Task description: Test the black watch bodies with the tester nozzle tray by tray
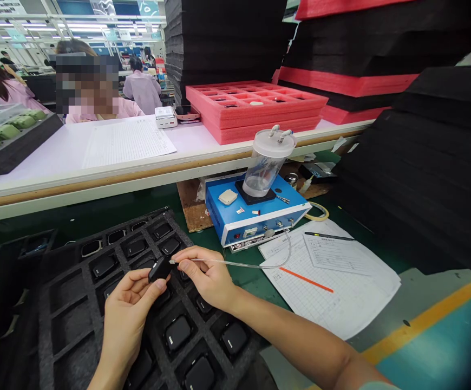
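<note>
Between the thumb and fingers of my left hand (132, 303) is a small black device (160, 268), tilted above a black foam tray (67, 298). My right hand (207, 276) pinches the tip of a clear tube (239, 265) against the device's upper right end. From there the tube curves to the front of a blue box (260, 206). Similar black devices, such as one at the lower middle (177, 332), lie in the tray's compartments. Whether the tip has entered the device is too small to tell.
A clear cylinder (266, 162) and a cream piece (228, 196) stand on the blue box. Papers (333, 281) with an orange strip (306, 280) lie right. Behind are a shelf (117, 179), red foam trays (255, 116) and stacked black foam (227, 43). People sit beyond.
</note>
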The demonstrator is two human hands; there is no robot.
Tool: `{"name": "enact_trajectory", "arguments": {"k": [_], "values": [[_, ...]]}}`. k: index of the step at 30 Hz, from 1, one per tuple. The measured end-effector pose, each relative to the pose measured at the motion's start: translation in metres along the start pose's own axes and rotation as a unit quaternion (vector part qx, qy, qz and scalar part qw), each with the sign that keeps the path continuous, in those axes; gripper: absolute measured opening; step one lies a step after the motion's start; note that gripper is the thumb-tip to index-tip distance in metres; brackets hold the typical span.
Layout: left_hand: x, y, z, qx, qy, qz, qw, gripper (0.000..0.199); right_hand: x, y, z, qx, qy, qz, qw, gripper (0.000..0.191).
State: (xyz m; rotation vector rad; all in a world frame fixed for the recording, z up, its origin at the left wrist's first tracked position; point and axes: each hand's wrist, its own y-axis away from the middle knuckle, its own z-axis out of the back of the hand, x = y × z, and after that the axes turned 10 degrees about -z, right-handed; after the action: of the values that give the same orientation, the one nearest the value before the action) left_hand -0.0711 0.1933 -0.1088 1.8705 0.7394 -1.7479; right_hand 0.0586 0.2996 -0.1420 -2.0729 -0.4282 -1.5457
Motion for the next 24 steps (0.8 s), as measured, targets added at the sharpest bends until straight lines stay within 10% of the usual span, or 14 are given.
{"name": "enact_trajectory", "arguments": {"k": [9, 14, 19, 24], "values": [[-0.044, 0.013, 0.005, 0.0, -0.063, -0.091, 0.994, 0.038, -0.002, 0.016, 0.01, -0.014, 0.036, -0.004, 0.999, 0.019], [-0.071, 0.098, 0.051, 0.028, -0.343, -0.173, 0.923, 0.027, -0.01, 0.022, 0.013, -0.018, 0.053, -0.006, 0.998, 0.026], [-0.031, 0.204, 0.071, 0.026, -0.508, -0.122, 0.852, 0.024, -0.004, 0.025, 0.01, -0.004, 0.06, 0.004, 0.998, 0.03], [-0.002, 0.231, 0.07, -0.047, -0.564, -0.128, 0.815, 0.027, -0.002, 0.025, 0.013, -0.005, 0.059, 0.002, 0.998, 0.033]]}}
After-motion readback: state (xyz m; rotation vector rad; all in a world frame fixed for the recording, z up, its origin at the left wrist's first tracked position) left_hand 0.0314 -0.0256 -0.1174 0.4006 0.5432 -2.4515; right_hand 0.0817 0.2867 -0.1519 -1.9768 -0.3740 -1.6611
